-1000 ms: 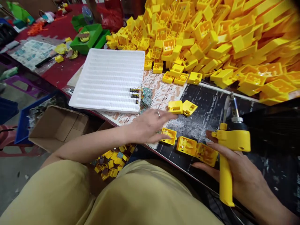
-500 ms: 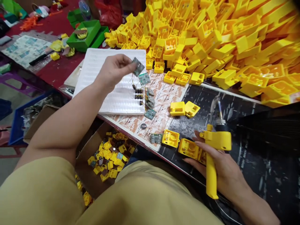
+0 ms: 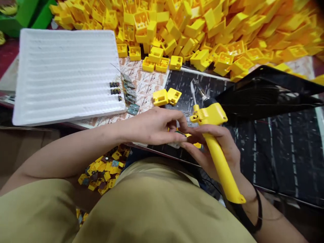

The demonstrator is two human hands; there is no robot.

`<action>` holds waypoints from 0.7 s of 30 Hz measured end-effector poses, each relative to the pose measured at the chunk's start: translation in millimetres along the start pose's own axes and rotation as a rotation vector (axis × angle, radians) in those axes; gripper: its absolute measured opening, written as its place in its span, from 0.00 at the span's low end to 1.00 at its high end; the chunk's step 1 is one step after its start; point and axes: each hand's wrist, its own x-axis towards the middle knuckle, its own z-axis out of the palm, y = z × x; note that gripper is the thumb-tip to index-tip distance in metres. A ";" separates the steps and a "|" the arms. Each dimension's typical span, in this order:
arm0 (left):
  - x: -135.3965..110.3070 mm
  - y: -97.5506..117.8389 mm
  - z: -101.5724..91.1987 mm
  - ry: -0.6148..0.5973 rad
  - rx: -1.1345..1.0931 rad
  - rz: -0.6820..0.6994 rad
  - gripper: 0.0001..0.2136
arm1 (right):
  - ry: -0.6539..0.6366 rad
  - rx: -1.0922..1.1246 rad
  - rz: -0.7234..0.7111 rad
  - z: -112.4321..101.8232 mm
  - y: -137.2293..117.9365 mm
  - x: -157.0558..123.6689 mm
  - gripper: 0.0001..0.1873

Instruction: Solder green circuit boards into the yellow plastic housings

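Note:
My right hand (image 3: 215, 148) is wrapped round the handle of a yellow soldering gun (image 3: 215, 135), its metal tip (image 3: 192, 91) pointing away from me. My left hand (image 3: 154, 126) is pinched shut at the table's front edge on a small part, fingertip to fingertip with my right hand; a yellow piece (image 3: 188, 135) shows between the hands, mostly hidden. Two small yellow plastic housings (image 3: 167, 97) lie just beyond the hands. Several small green circuit boards (image 3: 129, 94) with wires rest at the edge of a white ribbed foam tray (image 3: 65, 74).
A huge heap of yellow plastic housings (image 3: 202, 30) fills the back of the table. A black fan-like cover (image 3: 265, 91) lies to the right on the black mat (image 3: 278, 152). Below the table, a box holds finished yellow parts (image 3: 103, 170). Green bins (image 3: 30, 13) stand far left.
My left hand, which held up a circuit board over the foam tray, has come down to meet my right hand at the table's edge. The view has shifted down and right.

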 end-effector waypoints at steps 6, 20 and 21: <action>-3.7 -20.3 13.3 0.026 -1.002 -0.167 0.22 | 0.094 0.047 0.059 -6.5 -0.1 -10.8 0.25; -4.2 -20.5 56.3 0.302 -1.062 -0.159 0.18 | 0.286 -0.028 -0.148 -11.4 -1.4 -17.0 0.40; -5.5 -20.1 52.9 0.351 -1.027 -0.123 0.17 | 0.298 0.003 -0.113 -11.3 -1.4 -17.7 0.38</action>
